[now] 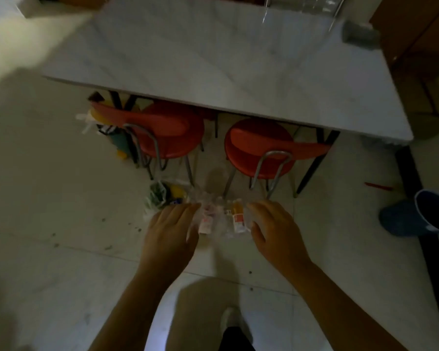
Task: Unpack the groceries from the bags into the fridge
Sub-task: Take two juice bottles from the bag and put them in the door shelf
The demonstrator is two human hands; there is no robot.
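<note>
Both hands flank clear bag; small packages inside.

Pretty clearly a home dining spot: a marble-look table is seen with two red stools tucked under it, pale floor tiles, grocery bags left on the floor.

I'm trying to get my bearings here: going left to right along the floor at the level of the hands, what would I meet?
Bag with greens → left hand → clear bag of small bottles → right hand → blue bucket.
</note>
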